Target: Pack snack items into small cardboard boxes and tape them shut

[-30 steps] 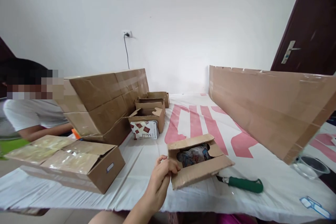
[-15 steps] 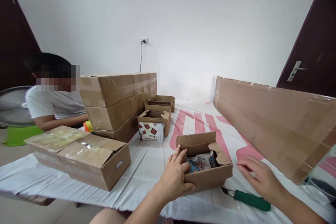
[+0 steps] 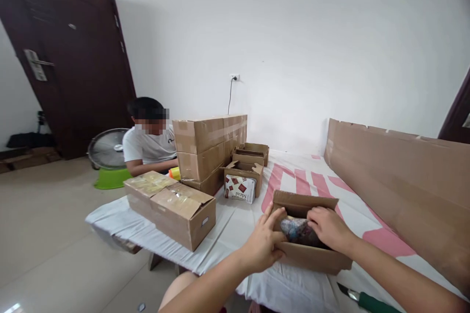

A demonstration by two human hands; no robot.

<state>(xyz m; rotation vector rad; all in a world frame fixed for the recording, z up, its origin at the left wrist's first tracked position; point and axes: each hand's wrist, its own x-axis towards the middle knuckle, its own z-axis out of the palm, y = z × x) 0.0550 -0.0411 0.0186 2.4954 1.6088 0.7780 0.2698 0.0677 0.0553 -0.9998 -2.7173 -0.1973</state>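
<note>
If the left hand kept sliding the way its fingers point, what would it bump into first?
The left hand points up and right, along the small open box. It would probably meet that box's raised back flap first, though depth is hard to judge.

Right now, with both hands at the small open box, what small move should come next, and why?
Probably the right hand should press the packet down flat inside the box. That hand already rests on the packet, which sits about level with the box's front wall, while the left hand grips the box's left corner and steadies it. The back flap still stands up.
</note>
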